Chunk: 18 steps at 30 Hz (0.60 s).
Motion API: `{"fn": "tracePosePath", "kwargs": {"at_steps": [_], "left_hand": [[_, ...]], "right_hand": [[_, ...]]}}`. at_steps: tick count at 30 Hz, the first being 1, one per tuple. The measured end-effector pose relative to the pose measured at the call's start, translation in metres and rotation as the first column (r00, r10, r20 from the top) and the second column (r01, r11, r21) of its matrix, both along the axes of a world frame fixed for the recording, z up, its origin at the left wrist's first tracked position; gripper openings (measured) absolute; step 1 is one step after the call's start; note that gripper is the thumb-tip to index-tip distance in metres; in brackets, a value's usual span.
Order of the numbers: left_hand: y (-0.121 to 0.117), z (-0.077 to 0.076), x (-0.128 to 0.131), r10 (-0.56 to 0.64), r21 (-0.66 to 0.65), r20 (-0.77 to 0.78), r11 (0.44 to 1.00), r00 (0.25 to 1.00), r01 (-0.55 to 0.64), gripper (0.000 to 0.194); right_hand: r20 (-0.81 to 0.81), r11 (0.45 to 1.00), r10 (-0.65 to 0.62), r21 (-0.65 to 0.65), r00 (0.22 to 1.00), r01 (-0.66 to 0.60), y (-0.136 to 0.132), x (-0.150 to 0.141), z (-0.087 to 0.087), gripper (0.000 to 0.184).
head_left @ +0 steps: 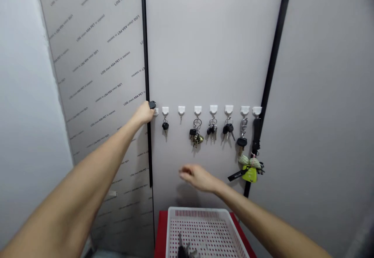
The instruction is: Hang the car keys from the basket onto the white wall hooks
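My left hand point(144, 113) reaches to the leftmost white hook point(156, 112) by the dark vertical strip. Its fingers are closed on a key with a black head point(152, 104), which shows above them; the rest of the key is hidden. My right hand point(197, 177) hovers in front of the panel, below the row of hooks and above the basket. Its fingers are loosely curled, with a gap to the thumb and nothing visible between them; the fingertips are slightly blurred. Nearest the left hand, a single black-headed key point(165, 126) hangs from the second hook.
More keys hang along the row: a small key point(180, 120), a bunch with a brass piece point(197, 138), other bunches point(212, 130), and a lime-green tag point(249, 174). A white perforated basket point(204, 212) holding dark keys point(183, 250) rests on a red surface point(161, 230).
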<state>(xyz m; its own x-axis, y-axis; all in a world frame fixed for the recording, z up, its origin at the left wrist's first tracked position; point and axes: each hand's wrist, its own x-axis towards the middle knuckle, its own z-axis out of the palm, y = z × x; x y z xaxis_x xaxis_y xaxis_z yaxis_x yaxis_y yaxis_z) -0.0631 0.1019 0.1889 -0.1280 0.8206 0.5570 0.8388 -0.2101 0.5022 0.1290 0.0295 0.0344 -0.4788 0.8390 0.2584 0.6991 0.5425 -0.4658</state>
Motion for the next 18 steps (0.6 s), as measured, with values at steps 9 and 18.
{"fn": "tracePosePath", "kwargs": {"at_steps": [9,18], "left_hand": [[-0.022,0.000,-0.021,-0.161,-0.392,-0.245,0.918,0.956,0.054,0.010],[-0.027,-0.014,-0.035,-0.327,-0.332,0.161,0.871,0.931,0.363,0.014]], "right_hand": [[-0.342,0.851,-0.447,0.121,0.826,0.511,0.066,-0.083,0.090,0.038],[-0.439,0.901,-0.339,0.102,0.832,0.421,0.074,-0.080,0.090,0.026]]}}
